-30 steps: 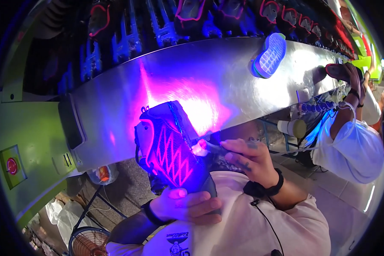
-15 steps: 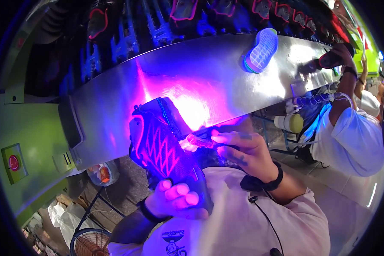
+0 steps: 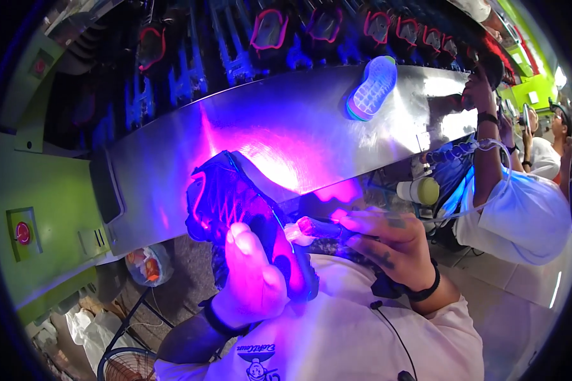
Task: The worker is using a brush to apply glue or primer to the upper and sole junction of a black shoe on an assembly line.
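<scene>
My left hand is wrapped round the side of a dark shoe upper, with its fingers over the laced part. Pinkish lines glow on the upper under violet light, and it is tilted with its bottom edge turned to the right. A short brush is gripped between the thumb and fingers of my right hand. Its pale bristles touch, or nearly touch, the shoe's lower edge. On the metal bench lies a loose pale shoe sole, bottom up.
The metal bench curves across in front of me. Behind it, a dark rack holds several shoe parts. A co-worker handles a dark shoe at the right. Below the bench are a plastic bag and a fan.
My left hand has shifted up the shoe, which is turned to show more of its bottom edge. The brush and my right hand have moved slightly right and down.
</scene>
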### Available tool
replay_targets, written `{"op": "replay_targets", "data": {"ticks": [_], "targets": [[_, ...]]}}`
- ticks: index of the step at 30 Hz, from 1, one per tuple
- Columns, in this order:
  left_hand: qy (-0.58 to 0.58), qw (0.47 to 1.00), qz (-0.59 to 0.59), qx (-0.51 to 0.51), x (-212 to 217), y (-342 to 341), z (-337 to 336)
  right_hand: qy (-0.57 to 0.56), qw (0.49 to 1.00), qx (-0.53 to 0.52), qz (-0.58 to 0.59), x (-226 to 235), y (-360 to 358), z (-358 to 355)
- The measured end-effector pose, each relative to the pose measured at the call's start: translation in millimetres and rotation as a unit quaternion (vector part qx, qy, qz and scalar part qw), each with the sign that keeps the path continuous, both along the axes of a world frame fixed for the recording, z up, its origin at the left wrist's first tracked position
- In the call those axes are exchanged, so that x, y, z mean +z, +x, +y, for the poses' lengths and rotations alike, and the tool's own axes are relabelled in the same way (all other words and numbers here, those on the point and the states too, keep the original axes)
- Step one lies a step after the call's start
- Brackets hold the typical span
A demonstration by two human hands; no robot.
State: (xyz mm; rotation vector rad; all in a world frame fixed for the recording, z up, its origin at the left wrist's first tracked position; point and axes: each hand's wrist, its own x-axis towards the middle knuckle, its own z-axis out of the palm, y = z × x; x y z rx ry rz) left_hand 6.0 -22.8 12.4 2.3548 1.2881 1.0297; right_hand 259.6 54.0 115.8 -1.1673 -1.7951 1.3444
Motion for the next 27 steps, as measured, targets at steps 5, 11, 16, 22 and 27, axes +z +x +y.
{"op": "replay_targets", "data": {"ticks": [5,11,16,22,27], "targets": [[0.039,0.996,0.002,0.075,35.7,14.3,26.4,0.036,0.999,0.007,-0.007,18.9,6.8,5.5],[0.079,0.986,-0.001,0.15,69.8,24.1,71.1,0.138,0.99,-0.003,0.006,27.6,12.6,10.2],[0.061,0.989,0.014,0.131,95.2,24.2,96.8,0.288,0.954,-0.047,-0.07,34.4,6.6,27.4],[-0.082,0.99,-0.056,0.099,123.3,7.0,109.6,0.313,0.946,-0.022,-0.086,51.5,-6.7,57.9],[-0.118,0.985,-0.067,0.109,139.4,-13.3,122.3,0.305,0.951,-0.02,-0.037,37.3,-24.0,69.4]]}}
